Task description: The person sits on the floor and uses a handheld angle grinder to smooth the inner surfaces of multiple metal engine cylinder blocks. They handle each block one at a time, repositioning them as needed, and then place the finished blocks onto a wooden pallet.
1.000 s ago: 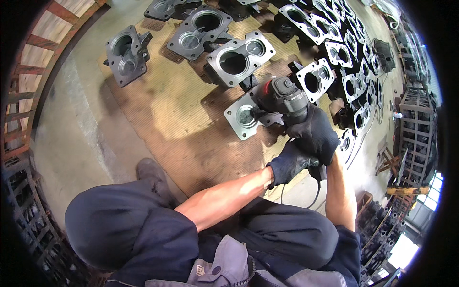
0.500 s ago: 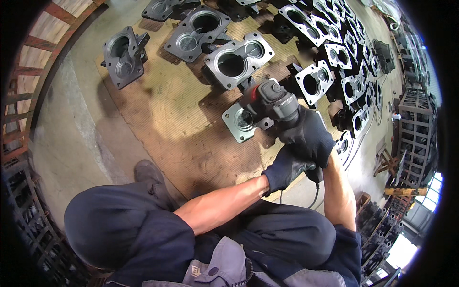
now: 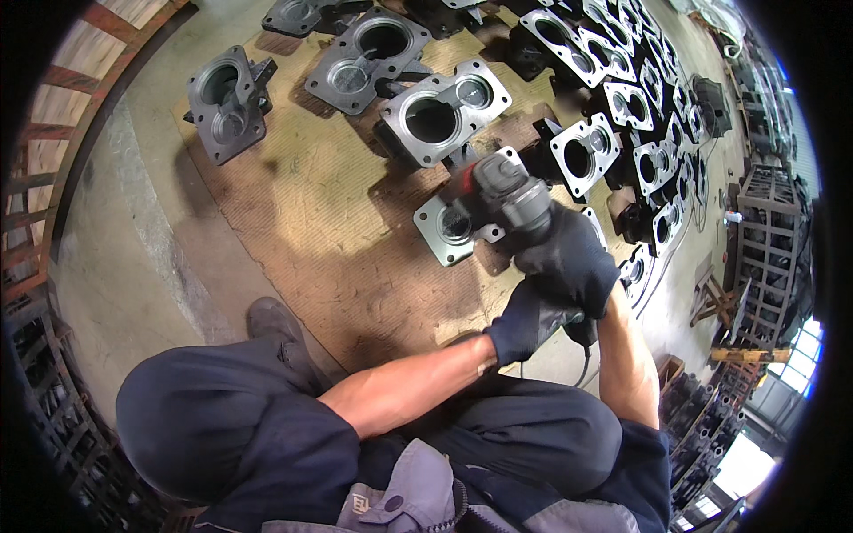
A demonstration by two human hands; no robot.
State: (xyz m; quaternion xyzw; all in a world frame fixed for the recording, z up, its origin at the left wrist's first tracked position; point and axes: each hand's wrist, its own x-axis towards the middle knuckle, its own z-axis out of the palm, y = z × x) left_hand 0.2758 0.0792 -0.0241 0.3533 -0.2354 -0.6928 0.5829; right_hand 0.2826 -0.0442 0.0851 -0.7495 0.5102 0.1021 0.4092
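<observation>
Both my gloved hands are closed around a corded angle grinder [image 3: 524,206], its head grey and black with a red patch. My right hand [image 3: 573,258] wraps the body just behind the head. Lower down, my left hand [image 3: 535,318] grips toward the rear end, where the cord comes out. The grinder's head is over a metal casting [image 3: 434,229] with a machined flange, and hides much of it. I cannot make out the disc or whether it touches the flange. Just beyond stands a larger casting [image 3: 416,147] with two round bores.
Another casting [image 3: 222,111] stands at the far left on the brown sheet [image 3: 311,266]. Rows of similar castings [image 3: 582,155] crowd the right side. A black cable [image 3: 586,364] hangs beside my right forearm. Metal cage racks [image 3: 769,231] line the right, and a wooden-slatted crate [image 3: 67,80] the left.
The grinder's head has shifted slightly down, with both hands still on it. The castings are in the same places.
</observation>
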